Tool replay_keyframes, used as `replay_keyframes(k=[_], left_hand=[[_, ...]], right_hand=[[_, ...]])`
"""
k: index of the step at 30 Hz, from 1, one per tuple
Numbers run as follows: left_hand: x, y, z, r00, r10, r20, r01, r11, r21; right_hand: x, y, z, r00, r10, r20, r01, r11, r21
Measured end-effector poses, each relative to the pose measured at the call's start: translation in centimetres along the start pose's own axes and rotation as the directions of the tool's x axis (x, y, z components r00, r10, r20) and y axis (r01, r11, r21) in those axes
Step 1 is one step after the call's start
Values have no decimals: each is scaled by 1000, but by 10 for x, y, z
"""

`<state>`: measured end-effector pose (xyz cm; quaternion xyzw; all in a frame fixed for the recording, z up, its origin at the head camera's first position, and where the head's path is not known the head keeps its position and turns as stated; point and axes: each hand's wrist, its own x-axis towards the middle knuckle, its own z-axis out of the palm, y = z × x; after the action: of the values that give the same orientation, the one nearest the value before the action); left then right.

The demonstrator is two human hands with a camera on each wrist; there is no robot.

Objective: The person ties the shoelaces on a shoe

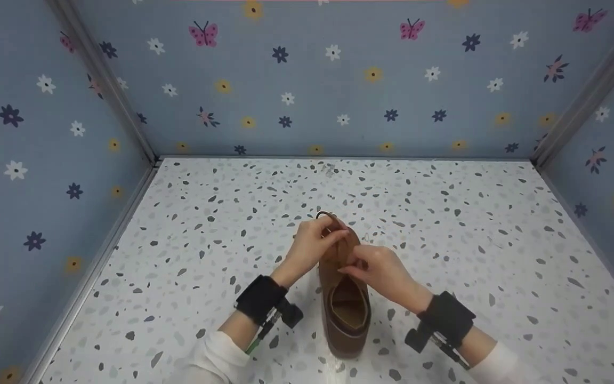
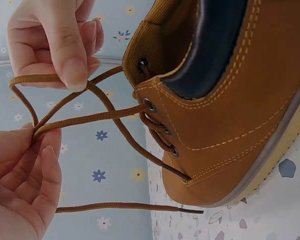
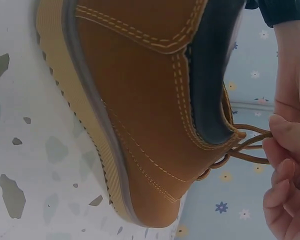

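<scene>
A brown leather lace-up shoe (image 1: 346, 338) with a dark padded collar stands upright on the floor, toe pointing away. My left hand (image 1: 315, 242) is above its front part. In the left wrist view, the fingertips of this left hand (image 2: 22, 180) pinch brown shoelaces (image 2: 90, 117) where strands meet. Nearer the ankle opening, my right hand (image 1: 379, 266) pinches a bent strand of lace between thumb and fingers. One loose lace end with a dark tip (image 2: 190, 211) hangs beside the toe. In the right wrist view, the right hand (image 3: 290, 175) holds laces beyond the collar.
The shoe stands on a white speckled surface (image 1: 205, 256). Blue flowered panels (image 1: 312, 80) enclose it at the back and both sides, joined by grey metal edges (image 1: 110, 80). Black bands with small cameras (image 1: 448, 320) wrap both wrists.
</scene>
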<state>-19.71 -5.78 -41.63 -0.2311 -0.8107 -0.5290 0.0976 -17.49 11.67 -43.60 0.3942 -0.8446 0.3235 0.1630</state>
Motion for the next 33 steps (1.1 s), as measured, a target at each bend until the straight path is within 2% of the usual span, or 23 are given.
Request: replay_keyframes(k=[4, 8, 17, 21, 24, 28, 31, 33], left_hand=[[0, 0, 1, 1000, 0, -3, 0, 1000, -4], [0, -1, 1, 1000, -5, -1, 5, 1000, -13], [-1, -2, 1, 1000, 7, -12, -7, 1000, -3], [-2, -3, 1, 1000, 17, -13, -18, 1000, -2], [-3, -3, 1, 1000, 10, -15, -11, 1000, -10], [-3, -4, 1, 1000, 14, -14, -14, 1000, -16], [-3, -4, 1, 1000, 26, -12, -27, 1000, -11], [-3, -3, 1, 999, 31, -10, -32, 999, -8]], right_hand=[[1, 0, 2, 1000, -4, -7, 4, 995, -100], [1, 1, 2, 1000, 6, 21, -4, 995, -96], [-2, 11, -9, 999, 11, 41, -13, 999, 38], [-6, 20, -16, 996, 45, 72, -52, 993, 106], [-9, 29, -19, 989, 95, 113, -113, 980, 162], [-9, 37, -23, 970, 166, 179, -210, 941, 265], [-4, 36, -25, 959, 159, 234, -229, 922, 312], [-2, 40, -22, 959, 104, 265, -194, 921, 339]])
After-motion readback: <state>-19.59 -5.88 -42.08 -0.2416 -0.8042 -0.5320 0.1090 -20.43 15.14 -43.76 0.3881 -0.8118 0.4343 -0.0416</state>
